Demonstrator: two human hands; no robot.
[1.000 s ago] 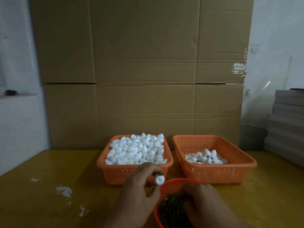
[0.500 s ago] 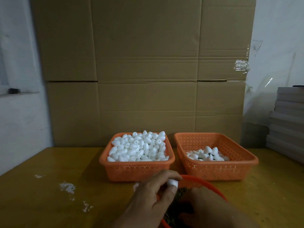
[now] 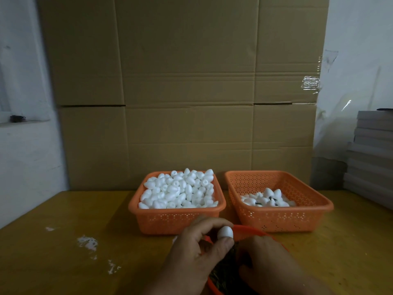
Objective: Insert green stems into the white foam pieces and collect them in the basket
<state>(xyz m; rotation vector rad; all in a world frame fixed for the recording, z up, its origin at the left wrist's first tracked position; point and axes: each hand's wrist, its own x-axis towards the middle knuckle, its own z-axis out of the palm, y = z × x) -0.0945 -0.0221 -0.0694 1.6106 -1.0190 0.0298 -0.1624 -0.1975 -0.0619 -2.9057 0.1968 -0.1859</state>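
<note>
Pinching one white foam piece [image 3: 225, 232] between thumb and forefinger, the left hand [image 3: 191, 258] holds it at about 6 o'clock in the head view, just above the rim of the round red bowl [image 3: 251, 229] of green stems [image 3: 223, 275]. The right hand [image 3: 270, 267] lies over the bowl at 5 o'clock, knuckles up; whether its fingers grasp a stem cannot be told, since they are hidden beneath it.

At 12 o'clock from the hands, the left basket [image 3: 176, 220] is heaped with bare foam pieces; the right basket [image 3: 280, 218], at 1 o'clock, holds a small pile with dark stems showing.

Foam like this is probably very light, dry and easily dented, so a gentle grip on its rounded sides, leaving the hole end free, seems best. Stems are likely thin and springy, best held near the tip for pushing in.

White crumbs [image 3: 87, 241] dot the tabletop [image 3: 63, 262] at 9 o'clock.
</note>
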